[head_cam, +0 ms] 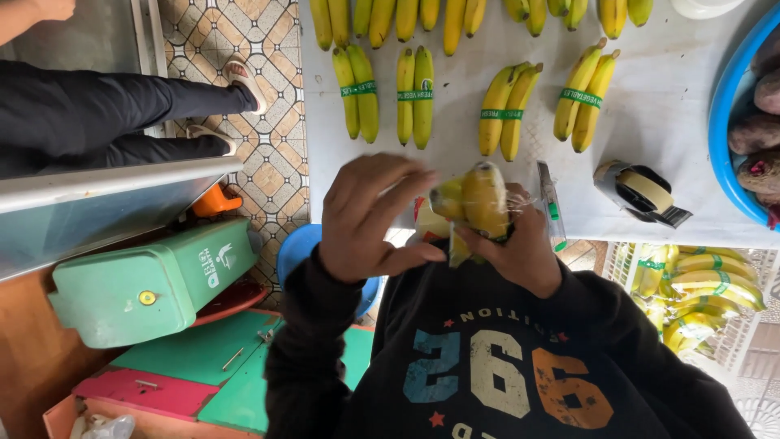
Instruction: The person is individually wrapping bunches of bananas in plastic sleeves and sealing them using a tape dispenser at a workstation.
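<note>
Banana pair in hand, near edge of bench (650, 122).
My right hand (520, 248) grips bananas (475, 203); left hand (366, 215) fingers spread, touching their clear wrap (422, 213).

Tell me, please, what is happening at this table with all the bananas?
A person holds a pair of bananas up close to the chest with both hands: the right hand grips them from below, and the left hand works at the clear plastic wrap around them. On the white table ahead lie banana pairs bound with green tape, plus a tape dispenser. A blue basin of dark root vegetables sits at the table's edge, and more banded bananas fill a crate below.
</note>
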